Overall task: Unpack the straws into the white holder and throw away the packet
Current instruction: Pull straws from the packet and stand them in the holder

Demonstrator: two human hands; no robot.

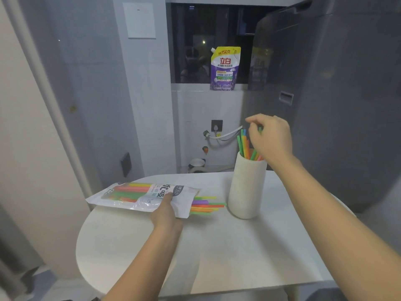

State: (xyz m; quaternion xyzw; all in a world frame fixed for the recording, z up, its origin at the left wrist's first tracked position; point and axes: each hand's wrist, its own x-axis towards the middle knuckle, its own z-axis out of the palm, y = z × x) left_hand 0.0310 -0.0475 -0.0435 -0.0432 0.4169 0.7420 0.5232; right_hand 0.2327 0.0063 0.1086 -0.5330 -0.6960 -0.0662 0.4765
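Head view shows the straws (207,205) split between two places: a fan of coloured ends pokes out of the open right end of the packet (143,195) lying on the bench, and a bunch (246,146) already stands upright in the white holder (247,187) to the right. They look light, thin and fairly stiff, likely smooth enough to slide over each other, so a pinch around several at once near the exposed ends should draw them out cleanly. The packet is soft, glossy film, crinkly and probably slippery; it is best pinned flat or held near its closed left end while the straws come out.

The left hand (166,211) presses on the packet near its open end, thumb on top, fingers hidden beneath, so it appears to be gripping the film. The right hand (270,137) hovers over the holder with its fingers (252,121) curled about the tops of the standing straws; a green tip shows by the palm, though I cannot tell whether it is pinched or just let go.

The holder is ribbed, tall and narrow, so it may tip if knocked.

The bench (217,246) is a smooth white rounded top with bare space near the person. Behind stand a grey wall, a dark window with a purple detergent pouch (224,69) on its sill, and a large grey appliance (336,105) at the right.
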